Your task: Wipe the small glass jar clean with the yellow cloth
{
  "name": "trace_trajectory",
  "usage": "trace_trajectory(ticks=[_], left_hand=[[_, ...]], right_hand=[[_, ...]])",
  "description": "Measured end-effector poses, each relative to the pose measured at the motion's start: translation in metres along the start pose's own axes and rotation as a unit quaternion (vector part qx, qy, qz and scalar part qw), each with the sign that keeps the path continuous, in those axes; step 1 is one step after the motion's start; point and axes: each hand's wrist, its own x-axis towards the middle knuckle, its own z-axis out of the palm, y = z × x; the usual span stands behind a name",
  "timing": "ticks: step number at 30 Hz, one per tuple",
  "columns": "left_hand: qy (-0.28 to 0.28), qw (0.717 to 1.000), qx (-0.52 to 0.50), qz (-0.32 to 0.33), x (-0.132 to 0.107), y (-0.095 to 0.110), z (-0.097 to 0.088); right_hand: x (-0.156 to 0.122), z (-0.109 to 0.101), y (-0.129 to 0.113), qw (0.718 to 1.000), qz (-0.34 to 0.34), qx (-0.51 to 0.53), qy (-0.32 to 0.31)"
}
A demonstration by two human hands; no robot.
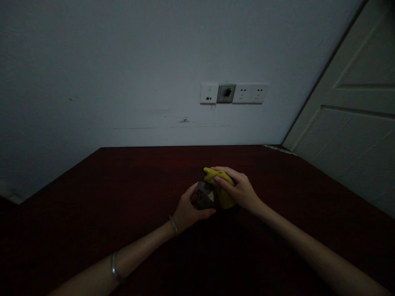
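Note:
My left hand (187, 210) is closed around a small dark faceted object (204, 196) with pale patches, holding it just above the dark red-brown table (129, 193). My right hand (239, 189) grips a crumpled yellow cloth (219, 186) and presses it against the right and top side of that object. The cloth covers part of the object, so its full shape is hidden. A thin bracelet sits on my left wrist, with another band further up the forearm.
A white wall stands behind the table, with a row of sockets and a switch plate (233, 93) above the table's far edge. A pale panelled door (354, 123) stands at the right. A thin light strip (279, 149) lies at the table's far right corner.

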Motion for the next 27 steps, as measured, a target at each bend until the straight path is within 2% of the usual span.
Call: trace_trajectory(ticks=[4, 8, 13, 20, 24, 27], left_hand=[[0.023, 0.999, 0.032, 0.008, 0.005, 0.002, -0.005], [0.035, 0.997, 0.07, 0.025, 0.008, 0.0, -0.008], [0.033, 0.994, 0.101, 0.024, 0.009, -0.01, -0.009], [0.028, 0.994, 0.102, 0.021, 0.011, -0.009, -0.01], [0.044, 0.993, 0.109, 0.026, 0.013, -0.006, -0.009], [0.04, 0.995, 0.083, 0.033, 0.015, -0.004, -0.007]], right_hand=[[-0.001, 0.003, 0.006, 0.998, -0.004, 0.006, -0.055], [-0.002, 0.005, 0.009, 0.997, -0.022, 0.008, -0.076], [-0.01, 0.007, 0.015, 0.989, -0.122, -0.067, -0.059], [-0.013, 0.005, 0.012, 0.932, -0.3, -0.184, -0.084], [-0.013, 0.006, 0.007, 0.904, -0.369, -0.199, -0.08], [-0.015, 0.007, 0.004, 0.89, -0.392, -0.216, -0.088]])
